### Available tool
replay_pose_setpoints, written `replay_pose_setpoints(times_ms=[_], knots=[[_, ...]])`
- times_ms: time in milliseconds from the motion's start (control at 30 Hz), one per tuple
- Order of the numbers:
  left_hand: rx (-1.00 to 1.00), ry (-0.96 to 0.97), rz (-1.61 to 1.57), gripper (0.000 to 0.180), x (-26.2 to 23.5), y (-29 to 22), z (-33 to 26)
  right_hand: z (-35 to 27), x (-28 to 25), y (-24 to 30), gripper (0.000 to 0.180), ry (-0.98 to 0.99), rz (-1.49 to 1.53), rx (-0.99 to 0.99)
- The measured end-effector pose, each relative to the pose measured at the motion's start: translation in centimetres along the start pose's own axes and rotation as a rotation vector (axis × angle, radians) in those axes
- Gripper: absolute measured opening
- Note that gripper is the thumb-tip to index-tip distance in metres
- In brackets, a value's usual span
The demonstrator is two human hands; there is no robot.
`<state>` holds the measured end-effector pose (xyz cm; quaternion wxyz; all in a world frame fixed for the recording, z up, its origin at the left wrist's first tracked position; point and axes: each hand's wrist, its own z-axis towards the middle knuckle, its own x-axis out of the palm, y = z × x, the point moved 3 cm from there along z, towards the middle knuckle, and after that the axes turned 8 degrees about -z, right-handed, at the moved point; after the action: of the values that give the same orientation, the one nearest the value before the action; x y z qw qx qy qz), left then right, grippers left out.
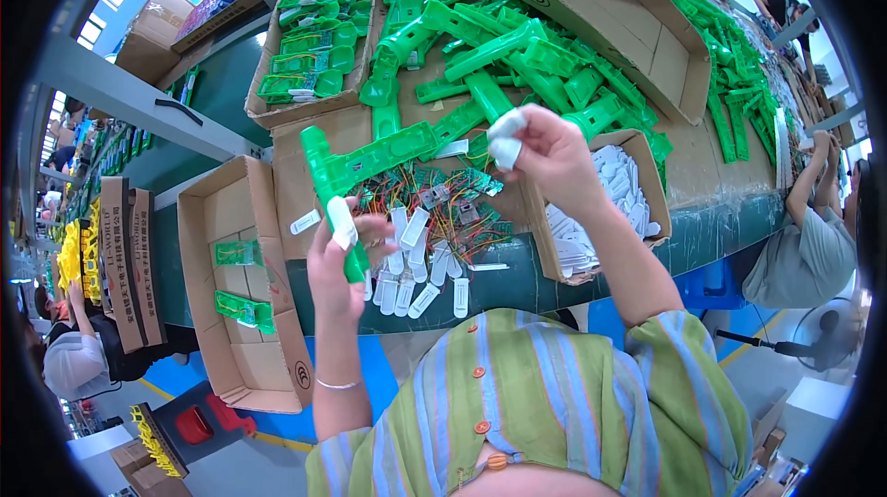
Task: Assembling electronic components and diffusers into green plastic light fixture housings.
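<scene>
**Green housing in the left, fingertips together on the right!**

Clutching a long green housing [325,178] in the left hand [334,261], with fingers wrapped loosely about its lower part, over the near edge of the table [711,223]. Holding the right hand [562,164] higher and farther right, with thumb and forefinger drawn together; cannot tell whether anything is pinched between. Wearing what look like white covers on some fingertips.

Can see, just right of the left hand, loose white oblong pieces [415,229], and right behind those, a tangle of circuit boards with wires [434,200]. Spotting, just right of the right hand, a carton [547,248] full of white parts [617,185]. Beyond that hand, catching a great heap of green housings [554,58]! Beyond the left hand, noting a shallow box [309,113] of housings fitted with boards; to its left, an open carton [248,377] holding two green pieces [244,310].
</scene>
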<state>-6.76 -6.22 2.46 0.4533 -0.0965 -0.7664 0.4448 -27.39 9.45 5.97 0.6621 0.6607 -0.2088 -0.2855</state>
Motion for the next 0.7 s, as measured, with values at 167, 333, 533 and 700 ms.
replay_pose_setpoints(times_ms=[167,333,533,700], knots=[[0.079,0.054,-0.027,0.036,-1.7,-0.4,4.8,-2.0,0.4,-1.9,0.006,0.148,-0.907,-0.166],[0.359,0.057,0.015,0.035,1.8,-2.6,4.7,-4.1,3.9,-4.2,0.008,0.266,-1.681,-0.166],[-0.064,0.296,-0.032,0.042,2.8,2.4,0.0,-4.5,2.4,-2.6,0.021,0.094,-1.045,-0.385],[-0.104,0.252,-0.284,0.043,3.5,2.7,-0.5,-2.4,3.0,1.9,0.016,0.287,0.094,-0.236]])
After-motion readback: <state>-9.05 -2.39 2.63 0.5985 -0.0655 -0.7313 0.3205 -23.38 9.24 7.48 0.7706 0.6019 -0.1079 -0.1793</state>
